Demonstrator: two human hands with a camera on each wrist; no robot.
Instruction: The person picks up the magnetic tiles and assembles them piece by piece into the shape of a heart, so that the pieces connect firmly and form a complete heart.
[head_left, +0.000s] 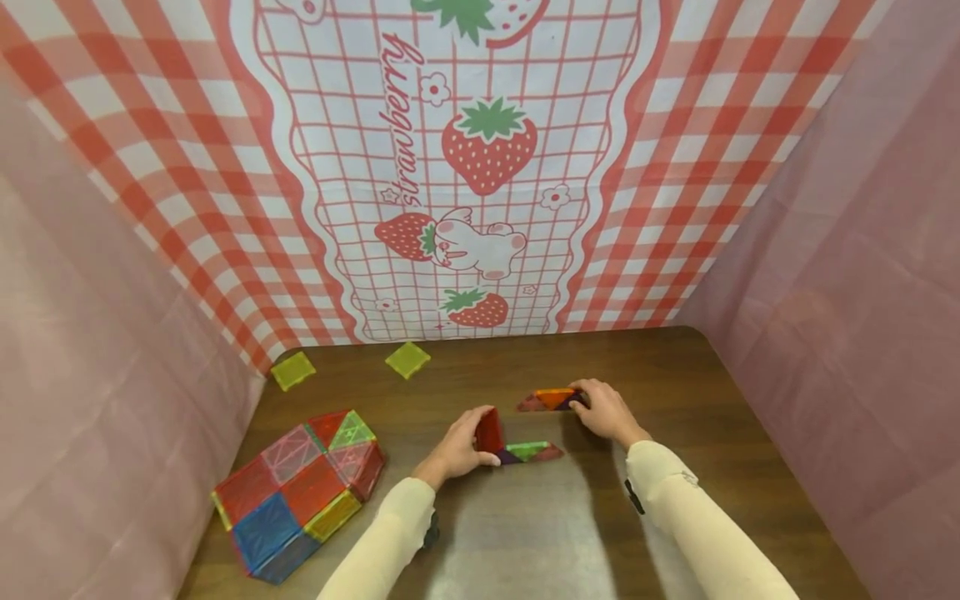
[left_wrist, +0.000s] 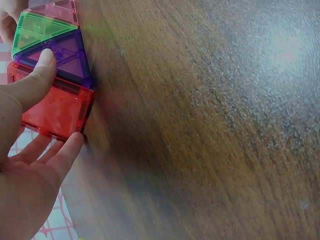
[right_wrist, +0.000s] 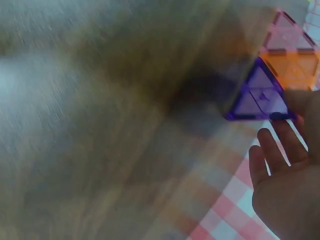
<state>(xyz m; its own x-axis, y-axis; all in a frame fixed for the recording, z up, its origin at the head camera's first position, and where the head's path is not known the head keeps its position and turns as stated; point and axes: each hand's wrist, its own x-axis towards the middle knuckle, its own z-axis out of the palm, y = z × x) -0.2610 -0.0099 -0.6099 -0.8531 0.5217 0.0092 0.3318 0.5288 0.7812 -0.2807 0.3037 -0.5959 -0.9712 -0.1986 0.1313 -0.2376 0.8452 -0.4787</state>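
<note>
My left hand (head_left: 453,447) holds a red square magnetic tile (left_wrist: 54,111), its fingers at the square's far edge. The thumb presses on a purple triangle tile (left_wrist: 70,59) joined to it. A green triangle (left_wrist: 36,30) and a pink triangle (left_wrist: 61,10) carry that row on, standing on edge toward the right. Farther back, my right hand (head_left: 604,411) pinches a purple triangle tile (right_wrist: 260,98) at the end of a second upright row. That row continues with an orange triangle (right_wrist: 289,67) and a pink triangle (right_wrist: 285,36).
At the left of the wooden table (head_left: 540,533) stands a closed tile structure (head_left: 300,483) in red, blue, pink, green and yellow. Two yellow square tiles (head_left: 408,360) lie flat near the back edge. A strawberry-print cloth (head_left: 487,250) hangs behind, with pink cloth (head_left: 847,275) on both sides.
</note>
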